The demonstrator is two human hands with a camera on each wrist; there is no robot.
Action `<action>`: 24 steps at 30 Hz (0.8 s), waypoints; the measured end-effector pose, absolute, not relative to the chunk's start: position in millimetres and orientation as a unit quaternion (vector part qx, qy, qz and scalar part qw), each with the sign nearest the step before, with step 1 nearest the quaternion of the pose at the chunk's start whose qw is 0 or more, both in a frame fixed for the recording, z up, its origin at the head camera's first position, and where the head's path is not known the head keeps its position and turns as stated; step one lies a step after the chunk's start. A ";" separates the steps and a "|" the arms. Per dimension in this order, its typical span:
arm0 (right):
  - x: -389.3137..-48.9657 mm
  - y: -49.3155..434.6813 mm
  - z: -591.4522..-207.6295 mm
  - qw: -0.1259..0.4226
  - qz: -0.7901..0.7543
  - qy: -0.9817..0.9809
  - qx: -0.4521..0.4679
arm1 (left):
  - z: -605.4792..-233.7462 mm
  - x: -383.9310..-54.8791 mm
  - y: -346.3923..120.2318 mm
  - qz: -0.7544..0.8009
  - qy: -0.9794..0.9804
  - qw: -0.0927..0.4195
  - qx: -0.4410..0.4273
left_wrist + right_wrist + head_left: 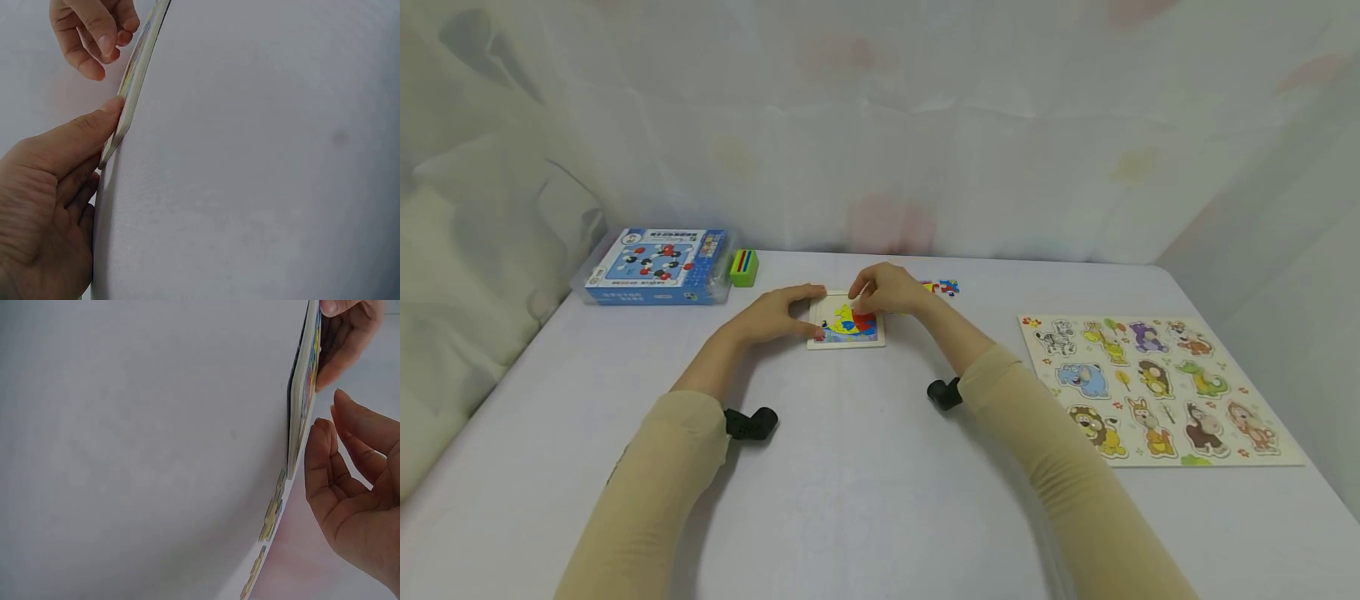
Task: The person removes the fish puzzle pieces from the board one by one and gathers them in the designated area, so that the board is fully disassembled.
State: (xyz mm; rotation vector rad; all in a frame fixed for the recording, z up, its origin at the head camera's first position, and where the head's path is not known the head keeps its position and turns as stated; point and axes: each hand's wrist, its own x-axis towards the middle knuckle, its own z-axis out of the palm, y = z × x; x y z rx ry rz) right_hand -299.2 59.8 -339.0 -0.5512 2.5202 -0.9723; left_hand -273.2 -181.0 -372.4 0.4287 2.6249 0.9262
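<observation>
A small square jigsaw puzzle in a pale wooden frame [847, 345] lies on the table, with yellow, red and blue pieces inside and bare wood at its upper left. My left hand [767, 317] grips the left side of this frame; in the left wrist view its thumb [103, 119] presses on the frame's edge. Over the right part of the puzzle hovers my right hand [889, 289], its fingers loosely bent. Nothing shows between thumb and fingertips of that hand [359, 481] in the right wrist view. Loose puzzle pieces [950, 287] lie just beyond it, partly hidden by the hand.
A blue and white boxed set [655, 267] in a clear plastic case sits at the back left. Beside it is a green block with coloured stripes [744, 267]. A large board of animal pictures [1123, 379] lies on the right. White cloth [880, 150] hangs behind the table.
</observation>
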 end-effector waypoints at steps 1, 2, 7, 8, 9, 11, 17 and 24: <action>-298.9 58.3 -339.3 0.192 -0.345 0.897 -0.199 | -372.6 -273.2 -181.1 0.325 0.920 0.162 0.151; -298.7 56.9 -339.6 0.193 -0.343 0.897 -0.201 | -372.6 -273.1 -181.2 0.325 0.920 0.162 0.151; -298.3 52.0 -340.4 0.201 -0.341 0.894 -0.211 | -372.5 -272.8 -181.4 0.324 0.919 0.162 0.156; -298.4 51.4 -341.1 0.202 -0.340 0.893 -0.215 | -372.6 -273.0 -181.4 0.323 0.919 0.162 0.157; -298.5 50.8 -341.8 0.202 -0.339 0.893 -0.217 | -372.5 -272.8 -181.5 0.323 0.919 0.161 0.157; -298.7 50.2 -342.9 0.204 -0.336 0.893 -0.221 | -372.7 -273.3 -181.4 0.324 0.919 0.161 0.158; -298.9 49.3 -346.0 0.212 -0.314 0.896 -0.232 | -373.2 -273.8 -182.3 0.323 0.919 0.160 0.161; -297.4 49.5 -346.2 0.212 -0.297 0.896 -0.252 | -373.8 -274.2 -179.5 0.334 0.914 0.166 0.162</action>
